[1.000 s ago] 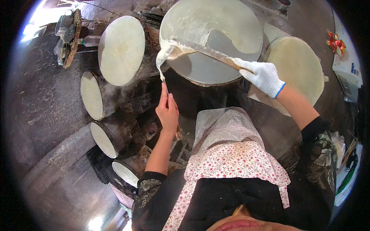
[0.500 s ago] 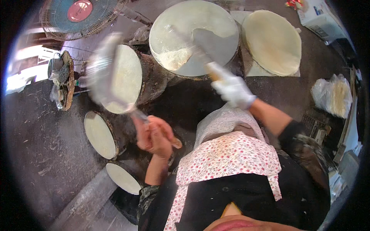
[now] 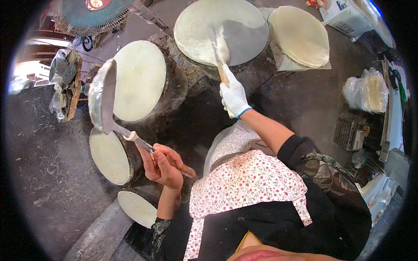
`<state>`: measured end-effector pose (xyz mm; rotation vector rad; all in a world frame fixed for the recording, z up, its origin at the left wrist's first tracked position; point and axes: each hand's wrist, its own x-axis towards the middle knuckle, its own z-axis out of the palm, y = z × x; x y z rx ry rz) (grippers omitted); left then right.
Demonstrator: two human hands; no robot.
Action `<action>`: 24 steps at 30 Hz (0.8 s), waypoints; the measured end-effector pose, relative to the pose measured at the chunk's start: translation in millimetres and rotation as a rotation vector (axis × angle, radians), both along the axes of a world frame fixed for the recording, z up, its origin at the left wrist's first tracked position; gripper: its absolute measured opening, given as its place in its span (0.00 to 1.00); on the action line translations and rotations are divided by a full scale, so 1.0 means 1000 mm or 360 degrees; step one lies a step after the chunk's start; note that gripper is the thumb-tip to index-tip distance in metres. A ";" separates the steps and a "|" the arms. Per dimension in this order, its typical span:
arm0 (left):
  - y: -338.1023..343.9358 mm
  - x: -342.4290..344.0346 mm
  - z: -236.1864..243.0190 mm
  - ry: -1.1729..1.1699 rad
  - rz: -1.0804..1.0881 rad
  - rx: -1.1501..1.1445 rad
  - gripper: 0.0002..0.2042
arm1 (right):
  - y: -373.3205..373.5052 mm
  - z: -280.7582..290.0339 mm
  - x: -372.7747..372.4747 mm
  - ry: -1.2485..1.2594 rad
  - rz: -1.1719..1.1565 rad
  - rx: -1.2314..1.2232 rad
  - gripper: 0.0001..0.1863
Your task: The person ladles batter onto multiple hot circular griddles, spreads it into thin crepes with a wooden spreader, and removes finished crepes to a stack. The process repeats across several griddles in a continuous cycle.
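Observation:
My bare left hand [image 3: 163, 167] is closed around the wooden handle of a long-handled metal ladle-like tool [image 3: 103, 98]; its broad round head is seen nearly edge-on, pale and wet-looking along the rim. My right hand [image 3: 234, 96], in a white knitted glove, grips the wooden handle of a spatula [image 3: 216, 48]. The blade reaches onto a large round griddle [image 3: 250, 43], where a thin white sheet of batter [image 3: 196, 32] covers the left and far parts. Grey surface shows at the right. A whitish clump lies against the blade's right side.
Round pale discs [image 3: 139, 80] [image 3: 109, 156] [image 3: 137, 209] stand along the left. A stack of pale round sheets [image 3: 300, 37] lies at the right on a board. Beyond are a fan [image 3: 96, 15], a tray with pots [image 3: 72, 87], bagged goods [image 3: 368, 91] and a box [image 3: 348, 17].
My right hand and spatula have moved left, and the blade now points more directly away. The pale clump has shifted right across the griddle. My left hand's tool, blurred before, looks steadier.

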<state>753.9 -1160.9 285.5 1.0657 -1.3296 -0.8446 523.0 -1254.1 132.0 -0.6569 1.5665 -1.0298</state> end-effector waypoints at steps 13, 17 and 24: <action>0.039 0.031 -0.030 -0.0079 -0.0145 0.0250 0.27 | -0.005 0.006 -0.007 0.0187 -0.0066 0.0029 0.38; 0.043 0.028 -0.038 -0.0099 -0.0101 0.0412 0.27 | -0.008 0.023 0.025 -0.0195 -0.0201 -0.0136 0.38; 0.041 0.027 -0.046 -0.0032 -0.0308 0.0576 0.26 | 0.025 0.026 -0.022 0.0217 -0.0017 0.0170 0.31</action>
